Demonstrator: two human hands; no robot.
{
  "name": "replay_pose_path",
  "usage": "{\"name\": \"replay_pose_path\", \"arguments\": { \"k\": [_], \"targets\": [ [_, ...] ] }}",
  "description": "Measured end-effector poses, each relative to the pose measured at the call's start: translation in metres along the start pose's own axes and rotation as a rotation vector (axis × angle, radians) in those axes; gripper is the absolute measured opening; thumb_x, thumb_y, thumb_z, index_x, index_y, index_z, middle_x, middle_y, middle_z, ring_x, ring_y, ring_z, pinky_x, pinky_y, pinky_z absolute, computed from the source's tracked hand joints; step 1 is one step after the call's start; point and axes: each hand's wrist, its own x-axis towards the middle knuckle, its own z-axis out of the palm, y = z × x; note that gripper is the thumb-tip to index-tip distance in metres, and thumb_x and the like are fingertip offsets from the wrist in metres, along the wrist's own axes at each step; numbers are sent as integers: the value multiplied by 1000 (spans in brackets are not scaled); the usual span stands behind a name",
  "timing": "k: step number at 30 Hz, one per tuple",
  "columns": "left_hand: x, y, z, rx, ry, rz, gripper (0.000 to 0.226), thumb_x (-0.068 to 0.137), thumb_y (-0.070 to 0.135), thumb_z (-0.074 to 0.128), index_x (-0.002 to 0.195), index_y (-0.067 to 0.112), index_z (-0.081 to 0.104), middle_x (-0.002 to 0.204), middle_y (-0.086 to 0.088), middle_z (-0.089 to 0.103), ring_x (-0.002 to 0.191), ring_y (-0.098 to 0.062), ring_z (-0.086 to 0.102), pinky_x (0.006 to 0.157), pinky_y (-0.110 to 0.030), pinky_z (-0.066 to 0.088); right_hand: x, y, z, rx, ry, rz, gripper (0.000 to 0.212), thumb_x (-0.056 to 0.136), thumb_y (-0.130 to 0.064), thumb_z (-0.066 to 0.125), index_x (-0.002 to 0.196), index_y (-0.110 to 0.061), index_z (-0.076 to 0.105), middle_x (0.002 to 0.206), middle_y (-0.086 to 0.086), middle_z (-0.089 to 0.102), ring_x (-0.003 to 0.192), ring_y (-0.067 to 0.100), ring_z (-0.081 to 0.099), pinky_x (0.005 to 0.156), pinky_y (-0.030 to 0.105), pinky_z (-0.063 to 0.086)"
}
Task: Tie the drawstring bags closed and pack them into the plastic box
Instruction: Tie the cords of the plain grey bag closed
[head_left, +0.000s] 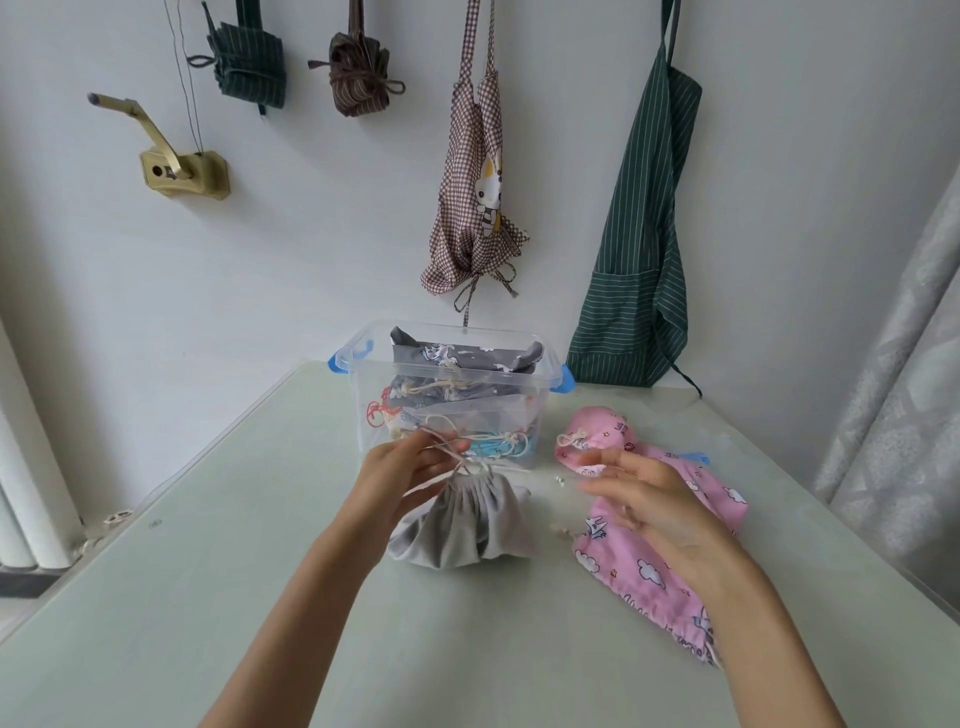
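Cord (447, 457) from the grey drawstring bag (462, 519) is pinched in the left hand (400, 467), whose grip is closed on the strands just above the gathered neck. That bag stands near the middle of the surface (208, 597), just in front of the clear plastic box (447, 395), which sits toward the far edge and already holds several tied bags. The right hand (649, 499) hovers released, fingers loosely spread and blurred, over the pink drawstring bags (649, 561) lying toward the right edge. Aprons hang on the wall behind, a green striped apron (639, 249) nearest the far right corner.
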Motion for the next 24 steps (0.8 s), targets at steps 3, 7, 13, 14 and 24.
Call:
{"name": "replay_pose_path", "arguments": {
  "k": [3,7,13,14,24],
  "targets": [
    [5,-3,-4,-173,28,-110,32,100,25,38,89,20,68,85,6,76,79,-5,68,69,-23,46,1,3,0,204,-7,1,16,75,-6,67,86,-17,61,51,-13,45,50,8,25,56,24,20],
    [8,-6,-3,-306,121,-138,32,99,17,35,84,15,63,70,6,75,77,-9,65,67,-23,47,5,13,-4,2,294,-7,18,80,-2,68,81,-17,57,68,-2,53,57,7,45,46,12,38],
    [4,-6,-2,-134,129,-112,29,98,15,36,85,11,62,79,-3,76,68,-13,72,68,-26,57,8,24,-8,-410,272,33,23,74,0,70,83,-18,59,64,-3,46,56,12,43,53,23,32],
    [4,-5,-2,-94,105,-119,29,97,16,36,86,10,63,80,-4,76,67,-14,73,67,-26,58,8,21,-7,-454,226,61,24,72,-2,72,86,-18,61,69,-2,51,63,12,48,56,24,35],
    [4,-2,2,71,-21,-130,33,101,24,36,87,13,63,80,-3,76,67,-16,73,68,-25,53,-11,-12,23,-510,-145,-139,19,88,-23,62,106,-24,68,95,-19,64,58,-2,60,55,7,43]
  ]
}}
